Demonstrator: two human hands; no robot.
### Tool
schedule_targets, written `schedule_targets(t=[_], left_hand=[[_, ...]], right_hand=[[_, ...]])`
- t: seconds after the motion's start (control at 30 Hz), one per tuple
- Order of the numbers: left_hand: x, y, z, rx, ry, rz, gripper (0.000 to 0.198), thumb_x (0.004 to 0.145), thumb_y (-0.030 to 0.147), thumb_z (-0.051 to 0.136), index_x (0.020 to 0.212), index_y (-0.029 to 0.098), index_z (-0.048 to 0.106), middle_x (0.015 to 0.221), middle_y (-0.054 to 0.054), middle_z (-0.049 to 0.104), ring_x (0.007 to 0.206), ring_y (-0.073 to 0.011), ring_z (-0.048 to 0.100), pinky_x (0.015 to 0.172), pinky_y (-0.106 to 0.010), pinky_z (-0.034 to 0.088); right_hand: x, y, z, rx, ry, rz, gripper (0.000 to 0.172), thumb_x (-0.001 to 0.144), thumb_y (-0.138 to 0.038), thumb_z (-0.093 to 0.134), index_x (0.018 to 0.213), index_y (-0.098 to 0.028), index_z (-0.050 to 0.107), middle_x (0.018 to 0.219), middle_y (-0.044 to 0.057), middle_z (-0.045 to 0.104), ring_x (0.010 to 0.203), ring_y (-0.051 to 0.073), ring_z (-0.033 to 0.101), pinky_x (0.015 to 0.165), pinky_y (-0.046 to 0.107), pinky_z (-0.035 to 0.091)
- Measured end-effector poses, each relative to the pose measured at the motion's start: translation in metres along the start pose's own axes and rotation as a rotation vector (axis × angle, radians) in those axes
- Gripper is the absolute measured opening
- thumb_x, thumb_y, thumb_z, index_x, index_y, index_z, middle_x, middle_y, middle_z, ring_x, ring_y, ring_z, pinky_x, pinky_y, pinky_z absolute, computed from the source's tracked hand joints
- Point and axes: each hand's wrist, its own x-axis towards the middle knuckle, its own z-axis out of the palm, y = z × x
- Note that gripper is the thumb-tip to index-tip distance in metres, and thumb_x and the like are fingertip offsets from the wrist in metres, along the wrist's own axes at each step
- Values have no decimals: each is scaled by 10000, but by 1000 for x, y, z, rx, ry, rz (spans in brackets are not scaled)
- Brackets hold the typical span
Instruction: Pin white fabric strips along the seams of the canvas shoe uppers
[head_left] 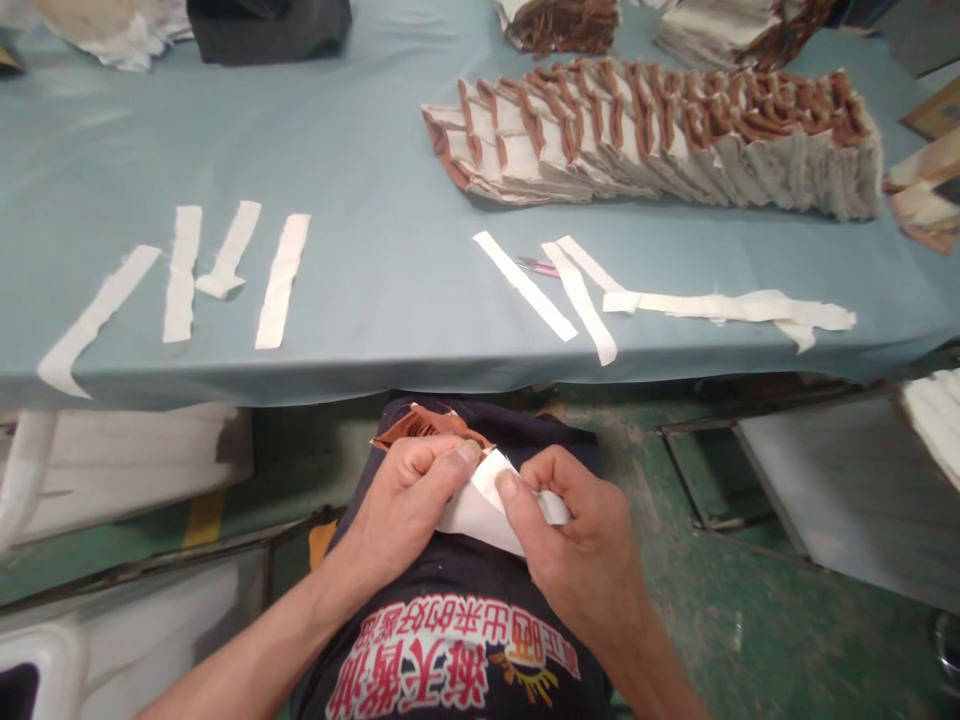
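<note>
In my lap, in front of the table, lies a brown piece with a white backing (pixel 480 518); its brown side (pixel 420 425) shows beyond my fingers. My left hand (pixel 420 490) is closed on this piece, thumb pressed against the bent forefinger near its edge. A short white strip (pixel 491 472) lies over that edge, between both hands. My right hand (pixel 574 515) is closed too, its thumb pressing the strip down, with a white part showing under its fingers. How strip and piece are joined is hidden by my fingers.
A long row of brown and white pieces (pixel 660 140) stands leaning on the blue-green tabletop (pixel 360 150). Several white strips (pixel 283 280) lie at left and more (pixel 525 285) at right, beside pink-handled tweezers (pixel 541 267). White stools (pixel 150 460) and a metal frame (pixel 720 525) flank me.
</note>
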Motion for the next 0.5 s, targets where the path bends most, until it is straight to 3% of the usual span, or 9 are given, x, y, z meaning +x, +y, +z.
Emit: schedule_targets(t=[0.33,0.5], left_hand=[[4,-9,-3,-87,73,17,620,970,676,549,706,141,716,659,-29,634,567,-127,493,534,-255,368],[5,-12,-3,-63,129,23,675,964,742,486,740,155,734,666,-47,675,567,-156,518,526,-278,356]], right_hand=[[-1,4,2,43,-61,62,309,892,-318,590,624,-235,461,496,-71,462,431,93,426,449,229,288],[0,1,3,16,-34,65,299,888,-325,577,625,-240,464,508,-62,458,451,105,418,462,238,288]])
